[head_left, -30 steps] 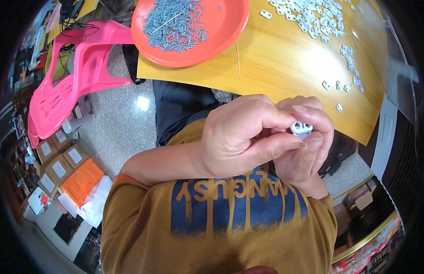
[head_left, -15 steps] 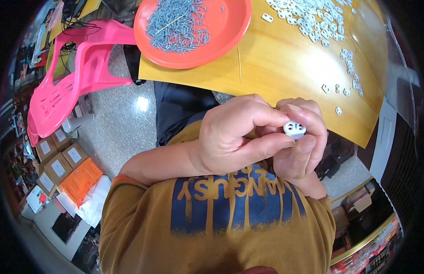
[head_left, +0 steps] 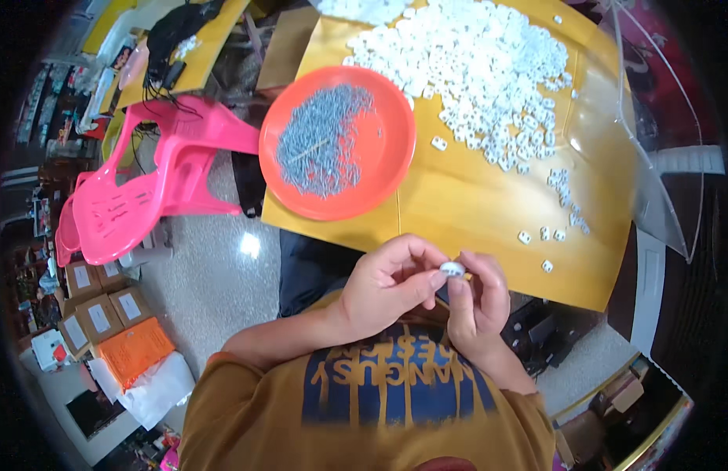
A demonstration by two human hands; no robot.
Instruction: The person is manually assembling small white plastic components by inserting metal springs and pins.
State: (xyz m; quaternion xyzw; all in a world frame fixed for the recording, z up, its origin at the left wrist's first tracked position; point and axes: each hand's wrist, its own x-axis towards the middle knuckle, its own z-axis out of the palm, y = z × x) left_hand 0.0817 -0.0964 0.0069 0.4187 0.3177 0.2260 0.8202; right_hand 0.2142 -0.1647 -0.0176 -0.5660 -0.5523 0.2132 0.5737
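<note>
Between both hands, in front of my chest, is a small white plastic piece [head_left: 452,269] with dark holes, seen tilted. The thumb and fingers of my left hand [head_left: 378,289] pinch its left side. My right hand [head_left: 481,302] closes on its right side with thumb and fingertips. Beyond them, the yellow table [head_left: 466,204] carries a large heap of similar white pieces [head_left: 497,74], with several loose ones nearer its right corner. An orange-red round plate [head_left: 397,169] at the table's left holds a pile of small grey metal screws [head_left: 321,145] and a thin stick.
A pink plastic chair [head_left: 116,220] stands at the left. Below it are cardboard boxes [head_left: 97,315], an orange package [head_left: 136,349] and a white bag [head_left: 164,385]. A clear plastic sheet [head_left: 654,177] borders the table's right side. A brown box [head_left: 289,49] sits behind the plate.
The view has shifted, so more of the table and heap shows. The white piece has turned, and its holed face now shows at a flatter angle. Both hands still hold it.
</note>
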